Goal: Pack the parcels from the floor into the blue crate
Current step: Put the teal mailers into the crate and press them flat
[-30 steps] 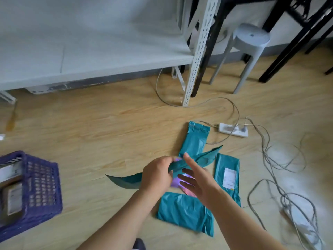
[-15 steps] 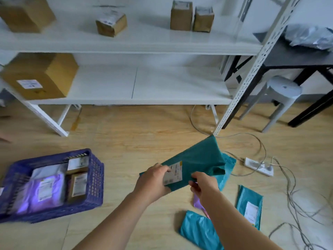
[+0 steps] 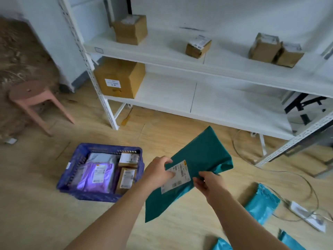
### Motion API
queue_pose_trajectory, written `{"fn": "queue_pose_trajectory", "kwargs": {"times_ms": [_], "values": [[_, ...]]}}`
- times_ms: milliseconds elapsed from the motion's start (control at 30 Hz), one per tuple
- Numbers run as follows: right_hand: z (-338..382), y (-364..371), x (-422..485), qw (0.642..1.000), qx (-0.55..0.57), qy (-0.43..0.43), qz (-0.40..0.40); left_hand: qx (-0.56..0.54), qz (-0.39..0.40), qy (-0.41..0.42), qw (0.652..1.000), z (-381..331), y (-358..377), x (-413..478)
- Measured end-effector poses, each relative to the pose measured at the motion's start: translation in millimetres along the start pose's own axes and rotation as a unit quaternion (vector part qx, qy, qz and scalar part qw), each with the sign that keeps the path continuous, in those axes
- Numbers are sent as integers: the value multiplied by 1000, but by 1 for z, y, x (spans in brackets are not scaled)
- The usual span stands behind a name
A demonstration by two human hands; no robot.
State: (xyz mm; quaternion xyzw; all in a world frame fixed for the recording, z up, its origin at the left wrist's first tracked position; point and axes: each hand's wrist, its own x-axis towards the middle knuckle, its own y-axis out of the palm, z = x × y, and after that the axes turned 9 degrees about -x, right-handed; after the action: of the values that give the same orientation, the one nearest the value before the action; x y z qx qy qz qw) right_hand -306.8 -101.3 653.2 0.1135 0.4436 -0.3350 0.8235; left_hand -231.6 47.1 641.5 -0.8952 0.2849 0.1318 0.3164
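A dark teal parcel bag (image 3: pixel 200 156) with a white label hangs in the air above the floor. My left hand (image 3: pixel 158 173) pinches its left edge by the label, and my right hand (image 3: pixel 209 184) grips its lower right edge. The blue crate (image 3: pixel 79 154) stands on the floor to the left of the hands. It holds a purple parcel (image 3: pixel 98 175), a grey bag and two small brown boxes. More teal parcels (image 3: pixel 261 202) lie on the floor at the lower right.
A white metal shelf rack (image 3: pixel 198 103) with cardboard boxes (image 3: pixel 119 78) stands behind. A pink stool (image 3: pixel 34 98) is at the left. A power strip (image 3: pixel 306 215) and loose cables lie on the floor at the right.
Both hands lifted the teal parcel off the floor and carried it left, toward the crate. The view swung left, so the crate and the pink stool came into sight.
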Motion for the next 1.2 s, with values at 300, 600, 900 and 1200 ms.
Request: {"fn": "queue_pose_trajectory", "kwargs": {"times_ms": [300,600,900,1200], "values": [[5,157,10,996,-21,14,85,-10,-72,-56,996,75,-104,24],[31,324,81,988,-47,58,132,27,-78,-141,987,166,-211,112],[27,442,160,989,-38,109,98,19,-102,-157,982,256,-274,191],[-38,536,221,979,109,173,23,27,-17,-193,981,387,-297,243]]}}
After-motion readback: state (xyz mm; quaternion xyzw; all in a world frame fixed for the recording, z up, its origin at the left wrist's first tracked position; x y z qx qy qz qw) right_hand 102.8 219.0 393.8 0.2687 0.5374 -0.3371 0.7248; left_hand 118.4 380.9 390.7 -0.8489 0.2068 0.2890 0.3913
